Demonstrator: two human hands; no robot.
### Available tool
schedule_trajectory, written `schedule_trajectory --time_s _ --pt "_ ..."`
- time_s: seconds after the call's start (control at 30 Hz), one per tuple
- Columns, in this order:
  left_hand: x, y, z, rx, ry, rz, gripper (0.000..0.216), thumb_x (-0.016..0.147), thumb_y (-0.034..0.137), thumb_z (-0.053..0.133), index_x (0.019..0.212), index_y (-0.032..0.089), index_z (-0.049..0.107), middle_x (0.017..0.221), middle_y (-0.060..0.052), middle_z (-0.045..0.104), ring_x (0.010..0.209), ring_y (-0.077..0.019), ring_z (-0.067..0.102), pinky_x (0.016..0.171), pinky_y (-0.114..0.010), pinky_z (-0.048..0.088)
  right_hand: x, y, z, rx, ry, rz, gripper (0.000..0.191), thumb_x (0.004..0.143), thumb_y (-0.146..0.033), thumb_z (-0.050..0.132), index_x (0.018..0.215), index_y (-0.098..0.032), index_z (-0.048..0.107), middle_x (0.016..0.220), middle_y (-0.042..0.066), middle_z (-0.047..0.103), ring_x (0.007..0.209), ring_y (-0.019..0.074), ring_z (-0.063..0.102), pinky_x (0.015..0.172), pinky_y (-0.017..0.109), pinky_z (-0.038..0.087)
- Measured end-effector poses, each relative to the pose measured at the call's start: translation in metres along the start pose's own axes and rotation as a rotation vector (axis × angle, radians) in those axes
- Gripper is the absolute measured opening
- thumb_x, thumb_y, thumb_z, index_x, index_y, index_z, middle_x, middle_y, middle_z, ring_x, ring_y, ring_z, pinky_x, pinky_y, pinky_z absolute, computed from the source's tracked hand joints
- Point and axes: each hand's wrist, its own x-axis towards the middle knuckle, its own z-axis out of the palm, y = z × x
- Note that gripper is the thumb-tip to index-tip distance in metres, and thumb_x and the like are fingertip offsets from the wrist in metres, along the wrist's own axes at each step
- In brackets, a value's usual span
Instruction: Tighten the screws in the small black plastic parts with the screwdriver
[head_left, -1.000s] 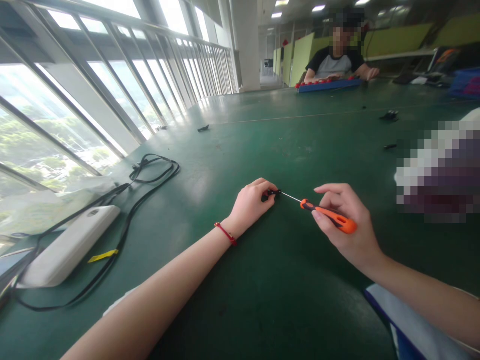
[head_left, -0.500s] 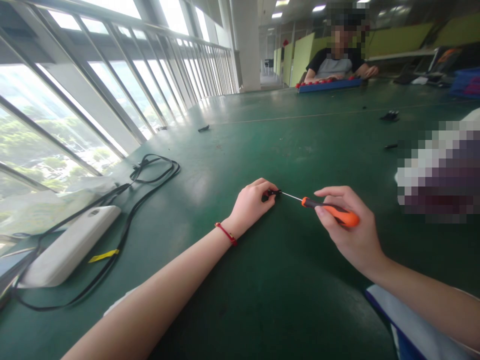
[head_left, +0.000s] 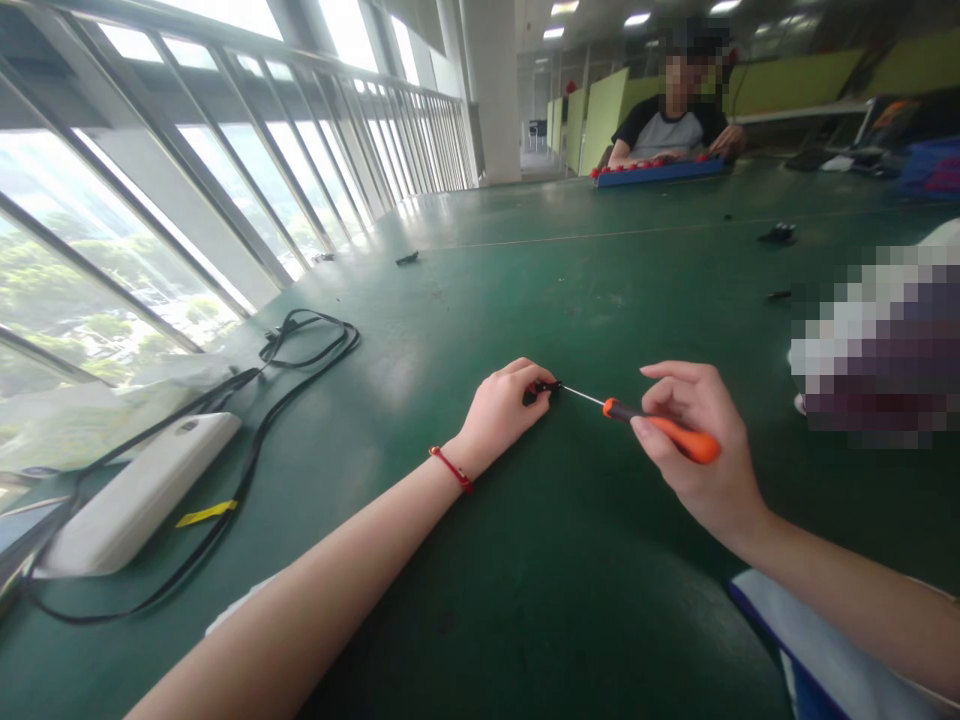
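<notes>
Now, in the head view, my left hand (head_left: 504, 405) pinches a small black part (head_left: 553, 386) just off centre at three o'clock. My right hand (head_left: 716, 485), between three and four o'clock of it, grips an orange-and-black screwdriver (head_left: 621, 410) whose shaft ends at the part. A white box (head_left: 142, 495) lies near a black cable (head_left: 271, 420), between eight and nine o'clock.

From my end I have the screwdriver (head_left: 676, 434) right of the part (head_left: 553, 386), cable (head_left: 259, 440) and box (head_left: 146, 495) on the table (head_left: 480, 600) leftward, a tray (head_left: 660, 174) far behind
</notes>
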Motion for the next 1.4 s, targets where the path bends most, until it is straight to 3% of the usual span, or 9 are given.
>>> schedule_trajectory --time_s 0.13,0.23,0.4,0.57,0.73,0.93,1.1,1.3,1.4 --pt "0.0001 -0.0002 0.0 -0.001 0.003 0.002 0.019 0.081 0.014 0.054 0.093 0.019 0.068 0.096 -0.003 0.067 0.076 -0.0138 0.062 0.073 -0.026 0.051 -0.0002 0.0003 0.0 -0.066 -0.046 0.045 0.008 0.082 -0.026 0.061 0.089 -0.024 0.06 0.069 -0.001 0.06 0.058 0.0138 0.058 0.055 0.027 0.047" --pt "0.0003 0.0004 -0.0002 -0.002 0.002 -0.002 0.019 0.081 0.014 0.054 0.092 0.019 0.068 0.096 -0.003 0.067 0.076 -0.0139 0.063 0.073 -0.026 0.052 0.0005 0.0009 -0.0001 -0.023 0.043 -0.021 0.024 0.078 -0.022 0.064 0.101 -0.024 0.056 0.08 0.0 0.061 0.066 0.0153 0.06 0.06 0.028 0.05" --pt "0.0004 0.0009 -0.0001 -0.004 0.0 -0.001 0.019 0.081 0.014 0.054 0.092 0.019 0.068 0.097 -0.003 0.068 0.077 -0.0141 0.063 0.074 -0.027 0.052 0.0011 0.0005 -0.0009 0.021 -0.064 0.081 0.013 0.083 -0.026 0.06 0.096 -0.024 0.057 0.057 -0.006 0.049 0.044 0.0105 0.046 0.042 0.024 0.038" --pt "0.0007 0.0005 -0.0002 -0.007 -0.002 -0.005 0.019 0.081 0.014 0.054 0.092 0.019 0.069 0.095 -0.003 0.067 0.077 -0.0141 0.063 0.072 -0.026 0.052 0.0017 0.0009 -0.0004 0.016 0.061 -0.009 0.026 0.078 -0.02 0.064 0.103 -0.024 0.055 0.078 -0.001 0.059 0.063 0.0139 0.059 0.061 0.028 0.05" --pt "0.0007 0.0001 -0.0002 -0.007 0.0 0.001 0.019 0.081 0.014 0.054 0.092 0.018 0.068 0.096 -0.003 0.067 0.077 -0.0138 0.062 0.073 -0.027 0.052 0.002 0.0006 -0.0011 0.02 -0.055 0.075 0.009 0.084 -0.026 0.06 0.092 -0.024 0.057 0.058 -0.005 0.051 0.046 0.0108 0.048 0.043 0.024 0.037" --pt "0.0004 -0.0008 0.0002 -0.009 0.003 -0.005 0.019 0.081 0.015 0.054 0.091 0.019 0.068 0.095 -0.003 0.067 0.076 -0.0136 0.063 0.073 -0.026 0.052 0.0023 0.0034 -0.0005 0.017 0.044 -0.011 0.03 0.077 -0.022 0.064 0.105 -0.023 0.053 0.075 -0.002 0.057 0.061 0.0138 0.056 0.059 0.028 0.049" --pt "-0.0003 -0.0004 -0.0007 -0.037 0.0 -0.026 0.019 0.082 0.016 0.053 0.092 0.019 0.068 0.096 -0.003 0.067 0.076 -0.0135 0.063 0.074 -0.026 0.052 0.0019 0.0026 -0.0002 -0.024 -0.045 0.103 0.009 0.083 -0.028 0.06 0.089 -0.022 0.059 0.064 -0.003 0.054 0.052 0.0117 0.052 0.051 0.025 0.043" --pt "-0.0005 -0.0015 -0.0012 -0.075 -0.009 -0.034 0.017 0.083 0.016 0.054 0.092 0.019 0.068 0.095 -0.003 0.067 0.076 -0.0128 0.063 0.074 -0.026 0.052 0.0031 0.0048 0.0001 0.046 0.055 0.046 0.033 0.076 -0.023 0.065 0.107 -0.023 0.053 0.076 -0.002 0.056 0.063 0.014 0.056 0.06 0.028 0.048" --pt "-0.0006 -0.0026 -0.0014 -0.096 -0.016 -0.031 0.017 0.083 0.015 0.054 0.092 0.019 0.068 0.096 -0.003 0.067 0.076 -0.0126 0.063 0.074 -0.026 0.052 0.0032 0.0053 -0.0007 0.013 -0.017 0.119 0.016 0.08 -0.025 0.062 0.095 -0.022 0.058 0.061 -0.005 0.051 0.052 0.0116 0.05 0.053 0.026 0.042"
